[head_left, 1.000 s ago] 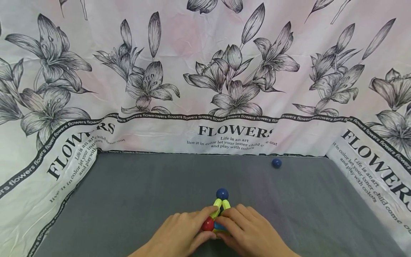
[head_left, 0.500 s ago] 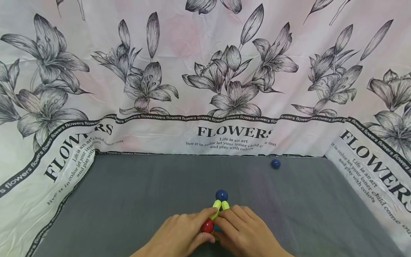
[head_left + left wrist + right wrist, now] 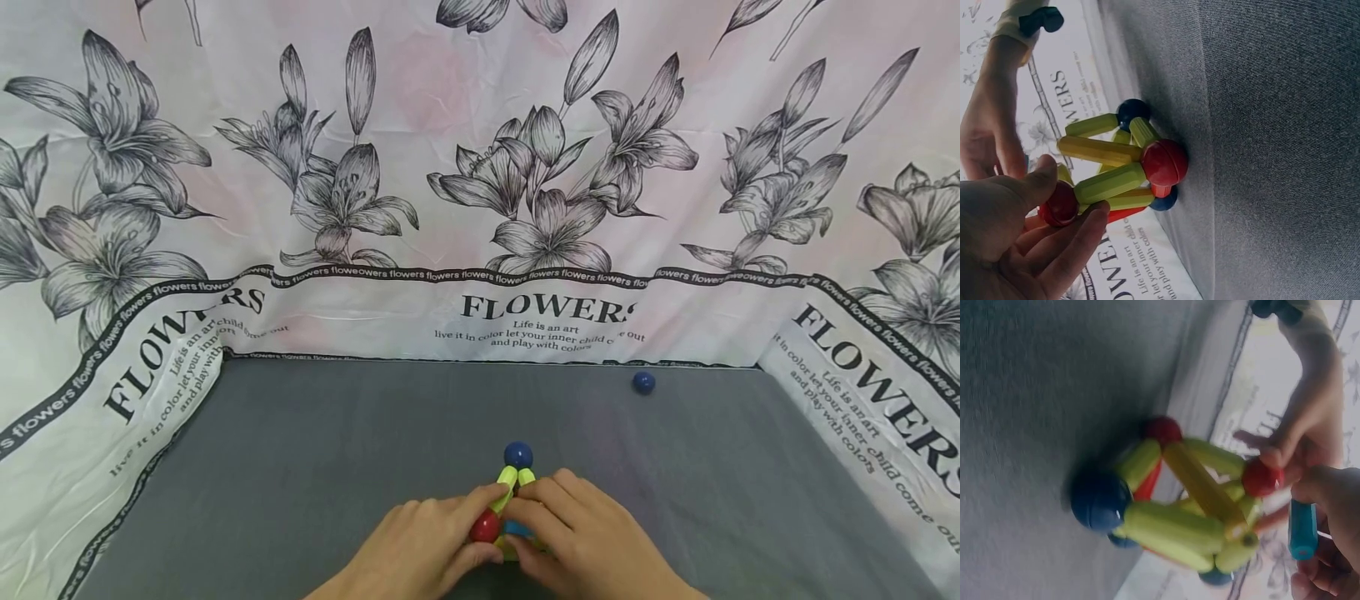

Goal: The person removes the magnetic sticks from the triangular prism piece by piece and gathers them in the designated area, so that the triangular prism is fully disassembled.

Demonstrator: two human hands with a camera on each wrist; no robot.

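A frame of toy building rods and balls stands on the grey surface. Yellow-green rods (image 3: 1110, 182), a yellow rod (image 3: 1200, 481) and a red rod join red balls (image 3: 1164, 162) and dark blue balls (image 3: 1099, 497). My left hand (image 3: 416, 542) pinches the upper red ball (image 3: 486, 526) between thumb and fingers, beside the rod ends. Close by on the right, my right hand (image 3: 592, 533) holds a short light blue rod (image 3: 1303, 531) by one end. This rod is apart from the frame in the right wrist view. My fingers hide part of the frame in the head view.
One loose dark blue ball (image 3: 643, 382) lies at the back right of the grey cloth (image 3: 360, 433). White cloth (image 3: 555, 317) printed with flowers and lettering rises behind and along both sides.
My right hand has shifted slightly right and its fingers have lifted, so more of the light blue rod shows. The left hand stays on the red ball.
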